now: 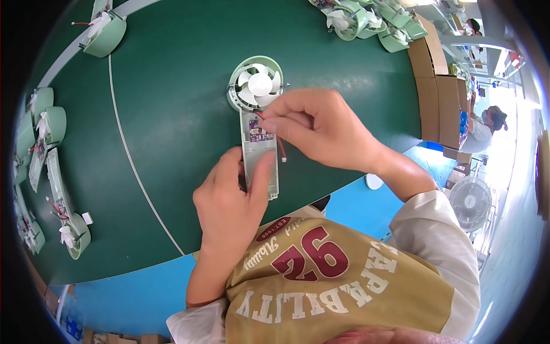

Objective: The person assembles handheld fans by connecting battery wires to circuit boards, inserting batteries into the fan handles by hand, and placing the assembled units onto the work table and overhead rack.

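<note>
A small handheld fan housing (260, 157) lies on the green table, its round head pointing away from me. White blades (260, 84) fill the pale green ring of that head. In the open handle sits a purple circuit board (256, 132). My left hand (235, 186) grips the handle low down, its thumb lying across the inside. At the upper end of the handle, my right hand (309, 123) pinches a thin red wire (259, 115) with thumb and forefinger. Another stretch of red wire with a white plug (283, 159) hangs out beside the handle.
Several similar fan housings (46, 137) lie along the table's left side, with one (106, 37) at the upper left. More are piled (366, 23) at the far right, beside a cardboard box (435, 92). A standing fan (470, 203) and a person (487, 126) are beyond the right edge.
</note>
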`<action>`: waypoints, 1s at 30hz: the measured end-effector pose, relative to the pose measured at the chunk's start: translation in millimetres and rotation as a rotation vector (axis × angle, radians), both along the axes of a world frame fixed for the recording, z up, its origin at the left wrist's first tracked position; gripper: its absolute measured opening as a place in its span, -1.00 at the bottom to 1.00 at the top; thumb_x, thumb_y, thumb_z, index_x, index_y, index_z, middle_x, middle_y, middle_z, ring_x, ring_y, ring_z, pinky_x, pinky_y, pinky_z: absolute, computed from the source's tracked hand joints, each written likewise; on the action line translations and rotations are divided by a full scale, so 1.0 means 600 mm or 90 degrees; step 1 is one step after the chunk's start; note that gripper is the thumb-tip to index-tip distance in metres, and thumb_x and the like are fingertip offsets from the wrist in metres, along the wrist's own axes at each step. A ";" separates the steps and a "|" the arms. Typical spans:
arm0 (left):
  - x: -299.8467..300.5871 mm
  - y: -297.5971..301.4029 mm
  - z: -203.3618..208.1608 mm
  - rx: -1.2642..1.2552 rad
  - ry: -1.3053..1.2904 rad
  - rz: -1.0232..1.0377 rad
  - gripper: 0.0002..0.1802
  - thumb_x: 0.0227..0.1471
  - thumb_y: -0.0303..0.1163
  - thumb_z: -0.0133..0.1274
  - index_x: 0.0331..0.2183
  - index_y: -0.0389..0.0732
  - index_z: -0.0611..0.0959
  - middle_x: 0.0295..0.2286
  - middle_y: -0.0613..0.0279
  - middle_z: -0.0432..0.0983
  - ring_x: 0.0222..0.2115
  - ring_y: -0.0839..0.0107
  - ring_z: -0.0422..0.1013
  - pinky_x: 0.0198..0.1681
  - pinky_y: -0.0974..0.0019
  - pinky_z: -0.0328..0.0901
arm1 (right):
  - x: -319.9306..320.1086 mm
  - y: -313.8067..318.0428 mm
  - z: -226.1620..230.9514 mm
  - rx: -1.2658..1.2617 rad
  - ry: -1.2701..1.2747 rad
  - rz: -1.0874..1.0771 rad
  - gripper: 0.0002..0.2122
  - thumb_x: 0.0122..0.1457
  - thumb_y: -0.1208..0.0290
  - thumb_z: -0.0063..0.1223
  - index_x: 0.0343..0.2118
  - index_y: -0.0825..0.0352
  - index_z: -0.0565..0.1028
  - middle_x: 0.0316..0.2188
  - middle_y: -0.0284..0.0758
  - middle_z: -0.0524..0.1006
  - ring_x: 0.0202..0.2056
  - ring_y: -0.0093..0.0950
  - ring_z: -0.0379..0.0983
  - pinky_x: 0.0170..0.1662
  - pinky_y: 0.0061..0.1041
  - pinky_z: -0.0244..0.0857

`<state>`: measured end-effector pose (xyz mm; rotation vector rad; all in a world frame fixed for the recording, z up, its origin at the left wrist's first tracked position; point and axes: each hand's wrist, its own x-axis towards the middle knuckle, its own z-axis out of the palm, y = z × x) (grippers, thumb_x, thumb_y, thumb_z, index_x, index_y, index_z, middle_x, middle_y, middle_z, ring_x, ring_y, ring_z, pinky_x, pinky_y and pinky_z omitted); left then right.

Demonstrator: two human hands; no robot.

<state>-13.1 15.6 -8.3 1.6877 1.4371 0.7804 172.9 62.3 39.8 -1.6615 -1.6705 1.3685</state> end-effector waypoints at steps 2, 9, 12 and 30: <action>0.006 -0.001 -0.005 -0.024 -0.052 0.011 -0.77 0.07 -0.36 0.26 -0.34 -0.33 0.61 -0.61 0.15 0.54 -0.67 0.32 0.48 -0.62 0.33 0.33 | 0.002 -0.010 -0.019 0.133 -0.022 0.031 -0.88 0.20 0.54 0.17 -0.24 0.45 0.60 -0.63 -0.45 0.43 -0.61 -0.69 0.24 -0.55 -0.56 0.19; 0.011 0.004 -0.008 -0.068 -0.142 0.044 -0.84 0.10 -0.43 0.19 -0.43 -0.32 0.61 -0.67 0.13 0.53 -0.73 0.31 0.46 -0.64 0.32 0.31 | -0.001 -0.017 -0.046 0.412 -0.072 0.073 -0.90 0.10 0.62 0.22 -0.29 0.42 0.61 -0.60 -0.34 0.45 -0.66 -0.58 0.24 -0.59 -0.55 0.13; 0.009 0.004 -0.011 -0.070 -0.122 0.025 -0.83 0.10 -0.41 0.19 -0.45 -0.31 0.60 -0.69 0.14 0.50 -0.74 0.30 0.43 -0.64 0.30 0.29 | -0.003 -0.019 -0.054 0.440 -0.065 0.053 -0.90 0.08 0.63 0.22 -0.32 0.41 0.61 -0.58 -0.33 0.47 -0.67 -0.58 0.27 -0.61 -0.55 0.11; 0.017 0.006 -0.008 -0.015 -0.105 0.013 -0.80 0.07 -0.44 0.17 -0.53 -0.29 0.54 -0.73 0.14 0.42 -0.75 0.20 0.39 -0.66 0.21 0.25 | 0.000 -0.012 -0.071 0.788 -0.282 0.186 -0.81 -0.12 0.63 0.32 -0.39 0.34 0.58 -0.69 -0.43 0.33 -0.75 -0.55 0.19 -0.71 -0.54 0.04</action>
